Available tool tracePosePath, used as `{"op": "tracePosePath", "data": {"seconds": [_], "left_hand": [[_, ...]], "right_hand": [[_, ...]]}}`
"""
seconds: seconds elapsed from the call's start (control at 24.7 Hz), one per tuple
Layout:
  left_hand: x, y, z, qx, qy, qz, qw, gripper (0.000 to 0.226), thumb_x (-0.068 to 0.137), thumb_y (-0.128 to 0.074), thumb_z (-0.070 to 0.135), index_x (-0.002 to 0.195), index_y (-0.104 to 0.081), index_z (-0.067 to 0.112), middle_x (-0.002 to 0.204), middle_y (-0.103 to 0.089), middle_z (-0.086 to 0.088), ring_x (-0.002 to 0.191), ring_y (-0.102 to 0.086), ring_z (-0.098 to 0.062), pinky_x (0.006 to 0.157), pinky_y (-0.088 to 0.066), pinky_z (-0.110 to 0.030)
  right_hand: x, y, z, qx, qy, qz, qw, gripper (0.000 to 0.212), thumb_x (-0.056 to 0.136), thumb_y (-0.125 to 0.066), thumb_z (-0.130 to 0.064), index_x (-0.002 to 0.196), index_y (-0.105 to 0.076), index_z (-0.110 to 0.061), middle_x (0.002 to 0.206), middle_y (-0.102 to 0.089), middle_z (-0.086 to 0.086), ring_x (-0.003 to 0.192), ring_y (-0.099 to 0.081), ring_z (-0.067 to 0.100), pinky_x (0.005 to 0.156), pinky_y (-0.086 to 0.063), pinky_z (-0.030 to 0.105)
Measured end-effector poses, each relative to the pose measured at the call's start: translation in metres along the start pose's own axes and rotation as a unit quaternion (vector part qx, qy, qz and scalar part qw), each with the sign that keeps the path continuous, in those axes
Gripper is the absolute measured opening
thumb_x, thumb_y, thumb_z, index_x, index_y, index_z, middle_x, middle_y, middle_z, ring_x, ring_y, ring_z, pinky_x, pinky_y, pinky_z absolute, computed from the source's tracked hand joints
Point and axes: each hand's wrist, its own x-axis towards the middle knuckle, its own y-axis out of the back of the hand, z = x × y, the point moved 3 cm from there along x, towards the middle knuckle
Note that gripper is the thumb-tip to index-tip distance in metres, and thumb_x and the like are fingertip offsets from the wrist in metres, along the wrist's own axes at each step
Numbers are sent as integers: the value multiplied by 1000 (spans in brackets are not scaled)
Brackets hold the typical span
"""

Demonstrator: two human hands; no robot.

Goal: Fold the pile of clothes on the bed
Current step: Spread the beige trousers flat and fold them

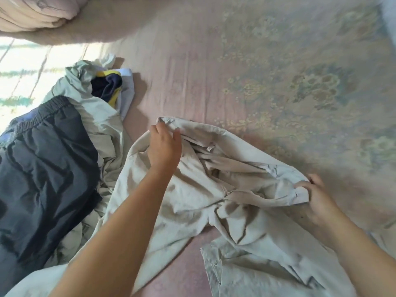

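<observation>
Beige trousers (214, 189) lie crumpled right under us on the bed (278, 71), waistband running from far left to near right, legs trailing toward us. Our left hand (164, 146) pinches the waistband's far corner; our right hand (317, 198) grips the near corner. We spot a small white label (209, 148) inside, too blurred to read. Just left sits the pile (90, 99), dark shorts (42, 168) on top.

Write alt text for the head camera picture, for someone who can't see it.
A person's left hand and right hand grip the waistband of beige trousers on a pink floral bedsheet. An unfolded clothes pile lies to the left.
</observation>
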Motion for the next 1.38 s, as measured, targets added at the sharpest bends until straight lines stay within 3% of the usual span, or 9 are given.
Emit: {"op": "tracePosePath", "data": {"seconds": [0.08, 0.2, 0.36, 0.53, 0.69, 0.93, 1.05, 1.18, 1.38], "left_hand": [[20, -8, -2, 37, 64, -20, 997, 51, 95, -49, 36, 127, -38, -3, 126, -43, -21, 111, -49, -37, 84, -41, -42], [50, -16, -12, 22, 148, -87, 985, 46, 93, -47, 30, 127, -36, 1, 128, -43, -19, 115, -49, -38, 95, -44, -48], [69, -13, -9, 46, 117, -127, 984, 22, 86, -49, 14, 101, -53, -2, 100, -63, -22, 81, -64, -35, 72, -55, -39], [56, 28, 9, 20, 62, -131, 989, 11, 87, -49, 6, 81, -56, 0, 68, -66, -19, 50, -65, -28, 43, -48, -26], [39, 118, 35, -76, 61, -93, 991, 14, 87, -52, -5, 81, -56, 7, 81, -63, -15, 44, -63, -22, 43, -54, -24], [-43, 297, 142, -199, -37, -49, 978, 19, 82, -63, -6, 78, -65, 13, 66, -66, -7, 43, -60, -9, 50, -51, -22], [-118, 333, 180, -82, -149, -139, 975, 6, 82, -70, 7, 86, -73, 9, 66, -68, -8, 51, -58, -11, 51, -47, -13], [-167, 370, 192, -123, -185, -74, 972, 11, 82, -71, 6, 92, -74, 7, 57, -65, 5, 46, -53, -1, 49, -42, -9], [-234, 409, 193, -42, -235, -87, 967, 20, 82, -70, 6, 101, -74, 9, 77, -70, -2, 57, -56, 1, 60, -45, -14]], "right_hand": [[0, -1, -4, 80, -47, -70, 993, 27, 82, -43, 9, 75, -42, -16, 60, -50, 4, 43, -50, 12, 39, -40, 19], [7, -2, -15, -22, -12, -123, 992, 28, 82, -45, 11, 86, -47, -17, 73, -56, 3, 56, -54, 16, 47, -42, 24], [21, -7, -32, -281, 83, -174, 940, 29, 83, -65, -5, 102, -60, -27, 99, -60, -3, 90, -59, 18, 71, -46, 32], [23, -19, -57, -480, 193, -68, 853, 16, 85, -55, -7, 74, -50, -16, 70, -55, 6, 67, -55, 25, 52, -32, 29], [-14, -7, -113, -280, 120, -18, 952, 21, 91, -36, 2, 81, -44, -14, 85, -58, 15, 44, -62, 27, 35, -45, 25], [-149, 44, -267, 15, 160, -90, 983, 17, 94, -40, 9, 86, -49, -3, 100, -55, 17, 83, -61, 30, 50, -56, 21], [-228, 78, -306, -177, 307, -124, 927, 10, 86, -66, -4, 93, -62, 2, 83, -64, 9, 71, -61, 14, 52, -46, 5], [-288, 122, -321, -220, 412, -65, 882, 12, 86, -67, -6, 94, -63, 1, 76, -65, 14, 51, -65, 15, 47, -51, 17], [-362, 171, -296, -375, 499, 57, 780, 16, 87, -66, -26, 89, -63, -10, 79, -63, 7, 77, -58, 29, 61, -38, 33]]}}
